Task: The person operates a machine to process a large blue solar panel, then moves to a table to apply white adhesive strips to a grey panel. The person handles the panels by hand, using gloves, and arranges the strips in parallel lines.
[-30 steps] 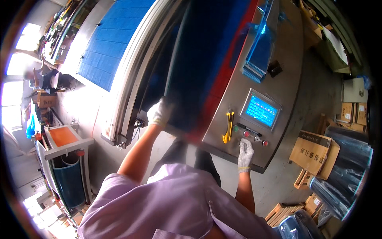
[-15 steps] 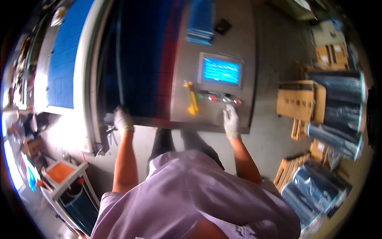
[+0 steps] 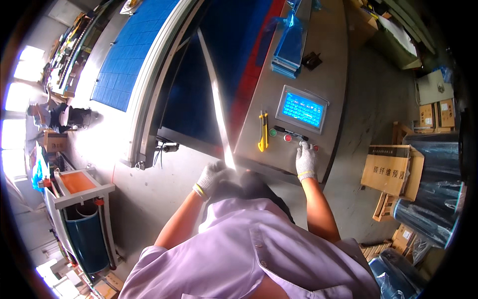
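My left hand (image 3: pixel 211 178), in a white knit glove, is closed on the near end of a long pale strip (image 3: pixel 215 94). The strip runs slantwise from the dark blue machine bed (image 3: pixel 189 89) out over its front edge. My right hand (image 3: pixel 306 163), gloved alike, is over the row of round buttons on the grey machine panel (image 3: pixel 279 159). Its fingertips are drawn together on one control, which they cover. A green button (image 3: pixel 273 132) and a red button (image 3: pixel 288 138) show to its left. Beyond them is a lit blue touchscreen (image 3: pixel 302 109).
A yellow box cutter (image 3: pixel 263 132) and a black marker (image 3: pixel 291 132) lie on the panel. Farther back are stacked blue sheets (image 3: pixel 287 50) and a small black object (image 3: pixel 312 61). Cardboard boxes (image 3: pixel 386 169) and wrapped dark rolls (image 3: pixel 428 214) stand right. A white-framed cart (image 3: pixel 84 189) stands left.
My left hand has moved right, off the machine's front left corner, swinging the strip's near end with it. My right hand has reached up onto the buttons. The view has turned.
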Tool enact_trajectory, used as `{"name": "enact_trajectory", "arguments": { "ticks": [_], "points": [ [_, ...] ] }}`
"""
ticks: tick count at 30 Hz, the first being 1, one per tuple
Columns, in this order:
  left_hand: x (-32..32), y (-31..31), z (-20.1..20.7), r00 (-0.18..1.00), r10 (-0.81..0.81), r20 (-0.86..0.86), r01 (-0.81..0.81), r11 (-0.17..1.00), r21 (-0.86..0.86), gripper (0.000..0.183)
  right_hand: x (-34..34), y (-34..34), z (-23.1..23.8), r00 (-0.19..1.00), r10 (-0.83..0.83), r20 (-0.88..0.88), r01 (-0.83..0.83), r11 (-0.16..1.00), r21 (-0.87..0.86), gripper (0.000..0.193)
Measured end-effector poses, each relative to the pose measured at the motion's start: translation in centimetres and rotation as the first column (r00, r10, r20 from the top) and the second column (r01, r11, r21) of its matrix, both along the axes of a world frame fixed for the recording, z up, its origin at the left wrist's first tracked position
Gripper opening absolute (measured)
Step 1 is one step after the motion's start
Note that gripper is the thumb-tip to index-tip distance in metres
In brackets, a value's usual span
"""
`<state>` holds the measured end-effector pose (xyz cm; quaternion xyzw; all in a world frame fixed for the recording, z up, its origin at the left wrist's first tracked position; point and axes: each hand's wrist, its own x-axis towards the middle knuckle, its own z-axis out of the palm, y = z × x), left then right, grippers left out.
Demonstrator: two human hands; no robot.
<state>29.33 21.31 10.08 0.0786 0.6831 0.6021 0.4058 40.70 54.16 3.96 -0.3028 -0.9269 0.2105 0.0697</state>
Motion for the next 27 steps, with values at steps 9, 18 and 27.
{"name": "enact_trajectory", "arguments": {
  "ticks": [9,18,27],
  "points": [
    [12.1,0.3,3.3,0.424,-0.564,-0.709,-0.238,0.686,-0.688,0.01,-9.5,-14.3,0.3,0.966,0.197,-0.168,-0.257,0.645,-0.719,0.051],
    [23.4,-5.2,3.1,0.726,-0.094,-0.681,-0.34,0.811,-0.475,0.027,-0.8,-18.4,8.3,0.979,0.008,-0.204,-0.204,-0.004,-0.979,0.013],
    [18.9,3.7,1.3,0.873,0.476,0.105,-0.484,0.821,0.304,0.048,13.2,-10.0,7.9,0.921,0.202,-0.334,-0.385,0.338,-0.859,0.009]
  ]
}}
